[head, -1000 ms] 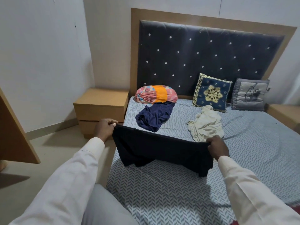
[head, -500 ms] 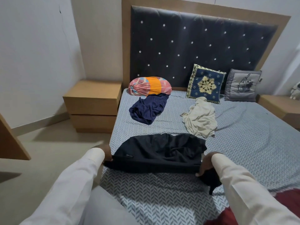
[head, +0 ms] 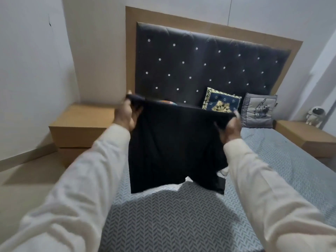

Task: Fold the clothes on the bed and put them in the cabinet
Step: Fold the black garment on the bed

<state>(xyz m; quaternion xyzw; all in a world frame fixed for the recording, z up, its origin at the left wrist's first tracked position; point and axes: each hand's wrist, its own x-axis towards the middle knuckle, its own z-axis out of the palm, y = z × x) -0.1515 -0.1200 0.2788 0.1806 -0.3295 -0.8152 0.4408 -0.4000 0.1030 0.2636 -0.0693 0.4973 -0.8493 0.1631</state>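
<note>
Stood at the far end of the bed (head: 283, 160), on its herringbone sheet (head: 172, 224): blue cushion (head: 221, 101) left, grey cushion (head: 259, 111) right.

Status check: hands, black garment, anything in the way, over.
Both gripping: left hand and right hand on top corners of black garment. Held up, hanging unfolded over bed. Nothing visible in the way.

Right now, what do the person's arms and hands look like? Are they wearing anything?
Both arms are covered by long, loose, cream-white cloth: the left sleeve and the right sleeve reach down to the wrists. The left hand and the right hand are bare, with no gloves. The picture is too blurred to show rings.
</note>
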